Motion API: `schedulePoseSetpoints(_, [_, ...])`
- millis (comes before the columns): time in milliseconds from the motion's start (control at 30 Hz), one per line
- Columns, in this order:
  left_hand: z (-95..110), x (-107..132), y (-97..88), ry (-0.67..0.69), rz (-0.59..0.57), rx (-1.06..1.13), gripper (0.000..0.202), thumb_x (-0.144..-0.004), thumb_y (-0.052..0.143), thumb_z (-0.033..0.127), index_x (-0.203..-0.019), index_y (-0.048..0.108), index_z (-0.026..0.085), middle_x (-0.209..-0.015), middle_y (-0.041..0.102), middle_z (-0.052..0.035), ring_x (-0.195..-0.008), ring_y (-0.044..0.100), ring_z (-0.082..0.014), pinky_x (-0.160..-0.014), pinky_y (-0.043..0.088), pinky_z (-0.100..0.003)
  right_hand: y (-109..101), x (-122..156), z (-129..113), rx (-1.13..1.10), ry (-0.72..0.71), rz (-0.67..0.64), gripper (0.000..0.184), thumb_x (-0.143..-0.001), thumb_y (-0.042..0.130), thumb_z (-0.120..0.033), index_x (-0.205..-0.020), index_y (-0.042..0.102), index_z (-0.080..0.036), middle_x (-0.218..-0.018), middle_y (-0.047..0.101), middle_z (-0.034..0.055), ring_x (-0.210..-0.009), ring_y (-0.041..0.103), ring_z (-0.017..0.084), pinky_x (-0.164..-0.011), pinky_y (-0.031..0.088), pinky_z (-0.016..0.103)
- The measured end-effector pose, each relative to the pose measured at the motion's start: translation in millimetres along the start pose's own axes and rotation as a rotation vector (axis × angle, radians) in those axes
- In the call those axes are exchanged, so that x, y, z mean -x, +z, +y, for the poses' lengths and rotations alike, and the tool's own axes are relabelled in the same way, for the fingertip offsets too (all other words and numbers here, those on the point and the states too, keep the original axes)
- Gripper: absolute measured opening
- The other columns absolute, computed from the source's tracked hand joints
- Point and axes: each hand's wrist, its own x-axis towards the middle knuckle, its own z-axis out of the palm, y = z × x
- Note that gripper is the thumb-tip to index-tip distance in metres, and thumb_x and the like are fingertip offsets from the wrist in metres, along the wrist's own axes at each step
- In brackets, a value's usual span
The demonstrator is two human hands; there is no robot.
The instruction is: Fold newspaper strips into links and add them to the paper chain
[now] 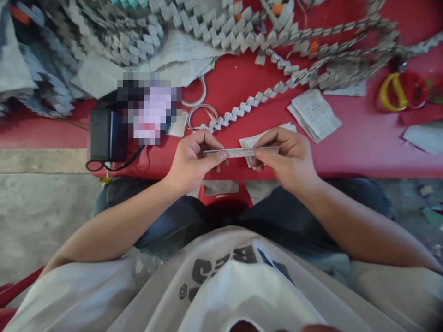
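A narrow folded strip of printed paper (238, 152) stretches level between my two hands, just above the near edge of the red table. My left hand (194, 159) pinches its left end between thumb and fingers. Thumb and fingers of my right hand (289, 159) close on the strip toward its right end. Behind and under the right hand lies a stack of printed paper pieces (249, 143), partly hidden by the fingers. Beyond the hands, a zigzag folded-paper chain (249, 103) runs from near my left hand up to the right.
More woven paper chains (214, 27) heap along the back. A second paper stack (314, 114) and yellow-and-red-handled scissors (394, 92) lie at right. At left are a black box (107, 135) with a cable and a blurred pinkish object (152, 113). A ring (197, 92) sits mid-table.
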Motion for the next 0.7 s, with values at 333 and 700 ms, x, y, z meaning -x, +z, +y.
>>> schedulePoseSetpoints(333, [2.8, -0.4, 1.3, -0.116, -0.165, 0.188, 0.017, -0.080, 0.078, 0.015, -0.086, 0.063, 0.019, -0.074, 0.081, 0.0002, -0.056, 0.070, -0.0102, -0.056, 0.054, -0.021, -1.2, -0.4, -0.2, 0.023, -0.297, 0.064, 0.018, -0.091, 0.079, -0.015, -0.080, 0.082, -0.029, -0.068, 0.073, -0.0005, -0.059, 0.063, 0.016, -0.056, 0.048, 0.033])
schedulePoseSetpoints(700, [-0.9, -6.5, -1.2, -0.303, -0.277, -0.073, 0.026, -0.091, 0.091, 0.034, -0.096, 0.077, 0.012, -0.073, 0.076, -0.0009, -0.054, 0.061, -0.0054, -0.052, 0.045, -0.018, -0.5, 16.2, -26.3, 0.546, -0.792, 0.014, 0.021, -0.109, 0.068, -0.038, -0.115, 0.085, -0.028, -0.124, 0.085, 0.0118, -0.115, 0.081, 0.033, -0.104, 0.066, 0.052])
